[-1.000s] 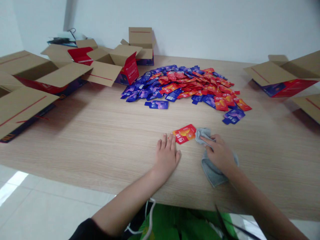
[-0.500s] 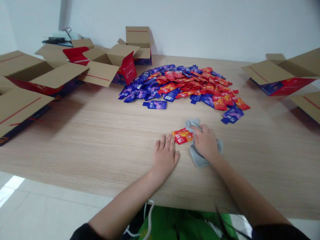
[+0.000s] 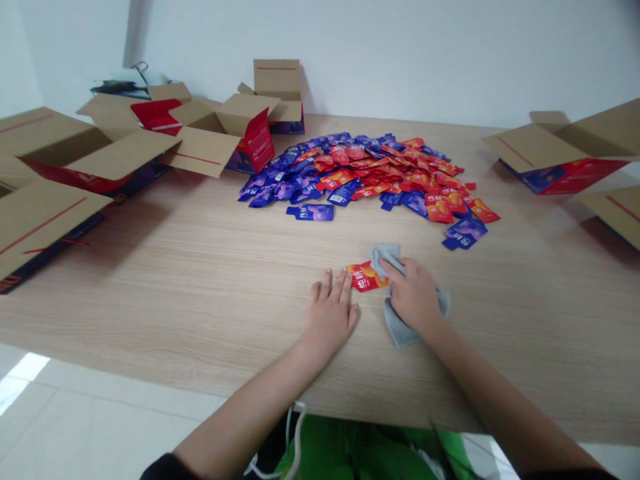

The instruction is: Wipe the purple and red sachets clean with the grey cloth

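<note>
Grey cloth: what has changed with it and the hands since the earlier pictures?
The right hand has moved left with the grey cloth, whose upper part now overlaps the right end of the red pouch; a second ago it was beside that end. Nothing was visibly let go. The left hand stayed at the pouch's left end, and the pouch pile looks unchanged.

Two hands point(image 3: 327, 320), one cloth point(image 3: 400, 327), at least six boxes point(image 3: 257, 143), many sachets point(image 3: 367, 277).

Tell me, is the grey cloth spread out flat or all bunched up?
Bunched up: the grey cloth has a creased upper end by the fingers of the right hand, and its loose edges poke out around the palm.
</note>
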A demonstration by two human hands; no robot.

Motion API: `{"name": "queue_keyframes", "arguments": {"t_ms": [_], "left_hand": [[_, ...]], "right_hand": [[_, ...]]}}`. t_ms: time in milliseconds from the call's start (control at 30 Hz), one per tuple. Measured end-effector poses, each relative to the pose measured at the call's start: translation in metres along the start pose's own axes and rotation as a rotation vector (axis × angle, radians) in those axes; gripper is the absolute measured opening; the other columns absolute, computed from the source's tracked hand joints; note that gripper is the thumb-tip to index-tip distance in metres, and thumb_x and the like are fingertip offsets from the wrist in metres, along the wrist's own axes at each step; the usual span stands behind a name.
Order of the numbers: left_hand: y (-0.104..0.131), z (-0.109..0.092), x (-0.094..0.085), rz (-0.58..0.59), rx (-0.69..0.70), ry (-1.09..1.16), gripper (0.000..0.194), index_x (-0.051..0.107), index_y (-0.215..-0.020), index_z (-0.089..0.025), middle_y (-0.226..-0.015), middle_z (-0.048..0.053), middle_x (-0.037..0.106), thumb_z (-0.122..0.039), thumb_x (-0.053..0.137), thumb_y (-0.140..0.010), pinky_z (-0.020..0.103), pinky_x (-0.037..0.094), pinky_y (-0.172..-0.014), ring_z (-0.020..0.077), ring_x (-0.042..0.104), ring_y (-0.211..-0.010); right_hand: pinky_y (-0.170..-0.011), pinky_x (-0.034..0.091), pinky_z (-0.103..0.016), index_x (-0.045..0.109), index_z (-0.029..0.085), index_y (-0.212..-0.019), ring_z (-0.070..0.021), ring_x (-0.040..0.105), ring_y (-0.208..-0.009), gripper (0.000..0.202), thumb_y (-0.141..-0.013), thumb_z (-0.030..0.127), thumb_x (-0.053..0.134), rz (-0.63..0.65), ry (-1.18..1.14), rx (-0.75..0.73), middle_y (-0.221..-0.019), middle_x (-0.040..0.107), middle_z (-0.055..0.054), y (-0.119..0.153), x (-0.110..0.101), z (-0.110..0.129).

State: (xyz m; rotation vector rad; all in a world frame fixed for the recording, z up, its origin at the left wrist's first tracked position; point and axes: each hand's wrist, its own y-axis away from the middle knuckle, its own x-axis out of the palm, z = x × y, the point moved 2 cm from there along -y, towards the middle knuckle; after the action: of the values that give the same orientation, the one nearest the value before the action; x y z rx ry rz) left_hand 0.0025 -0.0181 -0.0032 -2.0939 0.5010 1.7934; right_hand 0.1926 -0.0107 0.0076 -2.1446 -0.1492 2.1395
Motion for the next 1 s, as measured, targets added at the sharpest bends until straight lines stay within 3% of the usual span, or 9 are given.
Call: {"name": "queue_keyframes", "arguments": {"t_ms": [133,233,300,367,533,667,833,933,1000], "left_hand": [[-0.001,0.001,0.002,-0.015,0.006,0.002,0.061,0.035,-0.152,-0.013,-0.160,0.007,0.030,-0.040,0.035,-0.098,0.053,0.032,-0.111,0.0364,0.027,-0.146],[0.000,0.002,0.001,-0.028,0.027,0.011,0.059,0.038,-0.151,-0.014,-0.159,0.008,0.033,-0.041,0.035,-0.099,0.053,0.032,-0.110,0.0356,0.026,-0.146],[0.000,0.003,0.000,-0.022,0.031,0.009,0.056,0.043,-0.148,-0.013,-0.156,0.010,0.039,-0.040,0.035,-0.099,0.053,0.031,-0.111,0.0338,0.025,-0.147],[0.001,0.003,-0.001,-0.015,0.028,0.004,0.055,0.043,-0.147,-0.013,-0.155,0.010,0.040,-0.039,0.035,-0.099,0.052,0.031,-0.112,0.0326,0.024,-0.148],[-0.001,0.001,-0.001,-0.006,0.019,-0.004,0.059,0.034,-0.153,-0.016,-0.160,0.006,0.030,-0.038,0.037,-0.098,0.052,0.033,-0.110,0.0332,0.027,-0.146],[-0.003,0.004,0.001,-0.007,0.036,0.007,0.059,0.033,-0.153,-0.017,-0.160,0.007,0.031,-0.039,0.036,-0.099,0.056,0.032,-0.110,0.0359,0.027,-0.146],[-0.001,0.011,0.002,0.015,0.171,0.028,0.057,0.032,-0.154,-0.022,-0.161,0.005,0.030,-0.041,0.033,-0.101,0.060,0.029,-0.110,0.0401,0.018,-0.148],[0.000,0.011,0.002,-0.010,0.163,0.025,0.056,0.033,-0.154,-0.022,-0.161,0.005,0.030,-0.041,0.033,-0.101,0.059,0.027,-0.112,0.0393,0.016,-0.148],[0.001,0.009,0.003,-0.019,0.144,0.022,0.056,0.032,-0.154,-0.021,-0.161,0.005,0.031,-0.041,0.033,-0.101,0.059,0.028,-0.112,0.0390,0.017,-0.148]], "right_hand": [[-0.081,0.041,-0.037,0.058,0.027,-0.138,-0.0254,0.052,-0.096,0.051,-0.091,0.015,0.042,-0.002,-0.026,0.116,-0.121,0.053,-0.014,-0.006,-0.012,-0.029],[-0.084,0.041,-0.037,0.055,0.029,-0.140,-0.0255,0.051,-0.101,0.054,-0.090,0.014,0.043,-0.044,-0.098,-0.037,-0.125,0.052,-0.013,-0.003,-0.022,0.002],[-0.085,0.040,-0.038,0.054,0.036,-0.141,-0.0257,0.050,-0.102,0.057,-0.088,0.014,0.047,-0.020,-0.118,-0.207,-0.128,0.053,-0.011,0.005,-0.020,0.028],[-0.085,0.040,-0.039,0.056,0.038,-0.138,-0.0259,0.050,-0.100,0.057,-0.087,0.014,0.049,0.017,-0.103,-0.253,-0.127,0.055,-0.010,0.013,-0.014,0.037],[-0.085,0.043,-0.039,0.059,0.035,-0.136,-0.0250,0.053,-0.099,0.058,-0.085,0.009,0.047,0.039,-0.079,-0.036,-0.125,0.054,-0.011,0.021,0.000,-0.017],[-0.082,0.046,-0.036,0.065,0.024,-0.130,-0.0212,0.056,-0.089,0.049,-0.088,0.012,0.044,0.071,-0.220,0.054,-0.112,0.055,-0.012,0.006,-0.010,-0.052],[-0.092,0.045,-0.036,0.060,0.023,-0.135,-0.0220,0.055,-0.103,0.047,-0.093,0.019,0.041,-0.110,-0.422,-0.096,-0.115,0.052,-0.011,-0.016,-0.026,-0.008],[-0.092,0.043,-0.040,0.062,0.028,-0.134,-0.0256,0.052,-0.105,0.048,-0.090,0.017,0.045,-0.080,-0.263,-0.192,-0.120,0.052,-0.012,-0.008,-0.012,0.020],[-0.088,0.043,-0.042,0.062,0.029,-0.133,-0.0270,0.053,-0.101,0.048,-0.089,0.017,0.047,-0.059,-0.131,-0.114,-0.120,0.053,-0.013,0.002,0.000,0.011]]}}
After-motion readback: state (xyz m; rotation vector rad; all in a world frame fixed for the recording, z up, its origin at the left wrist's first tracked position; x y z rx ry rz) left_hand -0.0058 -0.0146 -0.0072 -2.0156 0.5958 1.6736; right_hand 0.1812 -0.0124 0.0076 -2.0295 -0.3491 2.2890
